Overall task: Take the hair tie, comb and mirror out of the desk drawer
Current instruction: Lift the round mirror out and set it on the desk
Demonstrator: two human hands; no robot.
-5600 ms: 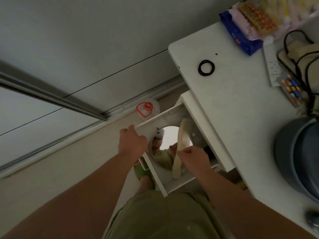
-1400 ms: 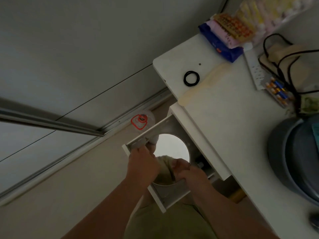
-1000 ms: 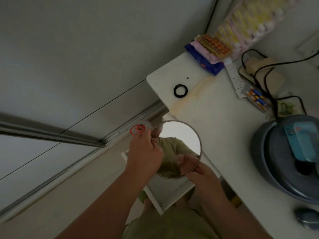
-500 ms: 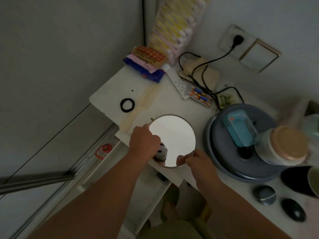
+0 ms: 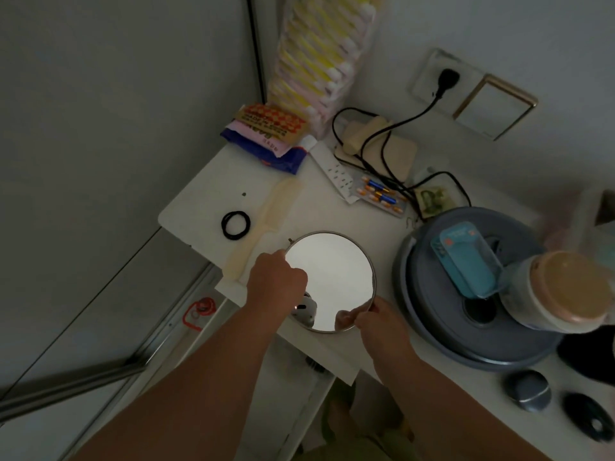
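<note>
A round metal-rimmed mirror point(image 5: 332, 277) lies face up on the white desk point(image 5: 206, 184), near its front edge. My left hand point(image 5: 274, 282) grips its left rim and my right hand point(image 5: 376, 322) pinches its lower right rim. A black hair tie point(image 5: 235, 225) rests on the desk's left corner. Beside the tie lies a cream comb point(image 5: 263, 227), pointing diagonally away. The open drawer point(image 5: 293, 394) hangs below the desk edge, mostly hidden by my arms.
A grey round basin point(image 5: 466, 327) with a blue box and a jar stands right of the mirror. A power strip point(image 5: 334, 171), pill packs, cables and snack packets crowd the back. Two dark objects lie at the far right. A red item point(image 5: 198, 312) sits on the floor.
Both hands lifted the mirror out of the drawer and brought it over and down onto the desk. The comb, in my right hand earlier, now lies beside the hair tie.
</note>
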